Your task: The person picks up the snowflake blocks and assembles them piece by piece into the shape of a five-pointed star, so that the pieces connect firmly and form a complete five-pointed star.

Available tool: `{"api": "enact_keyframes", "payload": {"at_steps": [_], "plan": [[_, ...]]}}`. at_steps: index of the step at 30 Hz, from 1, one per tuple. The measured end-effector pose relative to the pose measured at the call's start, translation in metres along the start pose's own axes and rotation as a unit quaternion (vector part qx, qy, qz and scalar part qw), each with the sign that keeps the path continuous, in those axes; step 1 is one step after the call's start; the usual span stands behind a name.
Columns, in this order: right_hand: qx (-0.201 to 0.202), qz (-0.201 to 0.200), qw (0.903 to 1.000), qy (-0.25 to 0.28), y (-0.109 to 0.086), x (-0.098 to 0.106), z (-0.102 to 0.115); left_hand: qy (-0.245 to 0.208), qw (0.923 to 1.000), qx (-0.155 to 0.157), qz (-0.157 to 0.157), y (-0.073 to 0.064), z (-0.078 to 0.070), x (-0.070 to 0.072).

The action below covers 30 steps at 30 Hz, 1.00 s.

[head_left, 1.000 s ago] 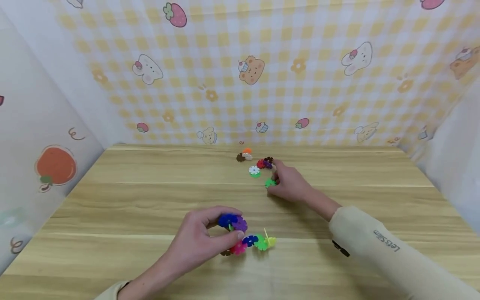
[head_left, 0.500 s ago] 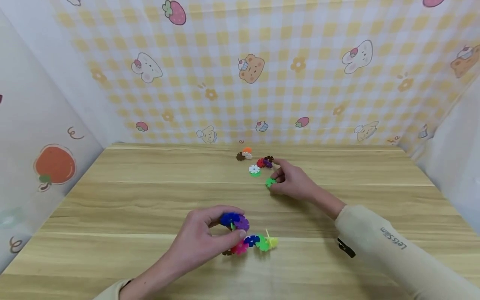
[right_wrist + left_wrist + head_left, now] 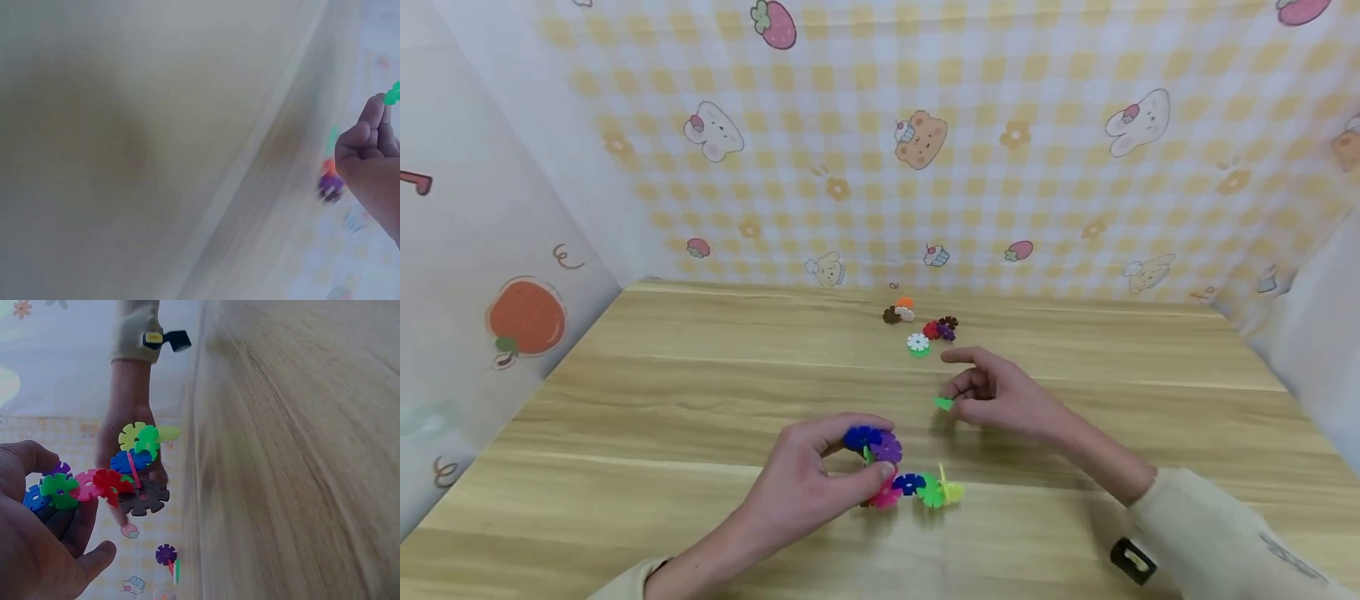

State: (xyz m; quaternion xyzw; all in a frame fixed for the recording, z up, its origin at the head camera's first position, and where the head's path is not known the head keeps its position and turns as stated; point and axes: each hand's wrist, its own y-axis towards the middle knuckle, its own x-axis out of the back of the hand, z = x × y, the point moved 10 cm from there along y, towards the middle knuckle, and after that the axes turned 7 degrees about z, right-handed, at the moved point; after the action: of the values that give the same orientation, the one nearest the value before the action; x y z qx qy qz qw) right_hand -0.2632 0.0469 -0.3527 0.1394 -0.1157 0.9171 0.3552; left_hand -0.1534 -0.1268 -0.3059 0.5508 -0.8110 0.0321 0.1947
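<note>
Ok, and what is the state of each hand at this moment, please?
Left hand: holding a chain of interlocked multicoloured notched discs.
Right hand: pinching a green notched disc.

My right grip (image 3: pixel 372 149) pinches a green piece (image 3: pixel 392 95) | blurred orange piece (image 3: pixel 329 165), purple piece (image 3: pixel 331 182) near far edge of counter (image 3: pixel 137 206) | pale patterned cloth (image 3: pixel 369 265) behind

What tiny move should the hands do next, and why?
Maybe the right hand should bring its green flower piece closer to the colorful chain. That piece is apart from the chain, pinched in the fingers, while the left hand holds the chain, which is made of similar pieces linked together.
</note>
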Motion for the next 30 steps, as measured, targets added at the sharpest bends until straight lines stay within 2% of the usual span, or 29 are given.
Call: {"api": "enact_keyframes", "payload": {"at_steps": [5,9,13,16,19,23,30], "plan": [[0.047,0.004,0.9968,0.065,-0.03,-0.023,0.031,0.005,1.0,0.007,0.003,0.001,-0.001,-0.001],[0.097,-0.015,0.9935,0.058,-0.046,-0.038,0.053,-0.004,0.9999,0.011,0.009,0.0,-0.001,-0.003],[0.138,-0.083,0.9869,0.009,-0.056,-0.041,0.069,-0.021,0.9996,0.009,0.017,-0.001,-0.004,-0.008],[0.169,-0.143,0.9748,-0.031,-0.063,-0.039,0.078,-0.029,0.9994,0.0,0.018,-0.001,-0.007,-0.01],[0.189,-0.179,0.9641,-0.054,-0.067,-0.039,0.084,-0.038,0.999,-0.019,0.012,-0.001,-0.011,-0.011],[0.196,-0.18,0.9629,-0.046,-0.069,-0.041,0.085,-0.048,0.9983,-0.033,-0.003,-0.001,-0.012,-0.012],[0.216,-0.148,0.9648,-0.027,-0.07,-0.047,0.086,-0.04,0.9985,-0.027,-0.025,0.0,-0.01,-0.009]]}}
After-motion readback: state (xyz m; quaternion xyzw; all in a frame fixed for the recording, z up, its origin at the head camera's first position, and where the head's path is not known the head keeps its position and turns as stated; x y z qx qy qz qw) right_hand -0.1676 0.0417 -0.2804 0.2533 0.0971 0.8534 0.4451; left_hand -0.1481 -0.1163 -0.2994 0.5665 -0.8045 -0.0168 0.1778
